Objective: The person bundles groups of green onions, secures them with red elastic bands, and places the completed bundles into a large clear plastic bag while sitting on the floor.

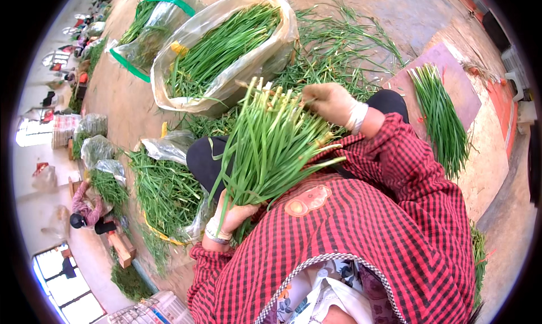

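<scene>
My left hand (235,216), in a pale glove, is closed round the leafy lower end of a large bunch of long green stalks (262,146) that look like garlic chives. The pale cut ends point up and away from me. At the upper right of the bunch is my gloved right hand (328,101), fingers bent and fingertips by the stem ends; whether it pinches a stalk cannot be made out. A neat bundle of the same greens (440,116) lies on a square board (461,85) to my right.
An open plastic-lined bag of greens (271,61) stands ahead. Behind it lies a bag with green tape (171,17). Loose stalks (334,49) litter the floor. Another opened bag of greens (167,192) is at my left. A person (87,209) sits farther left beside a wooden stool (120,248).
</scene>
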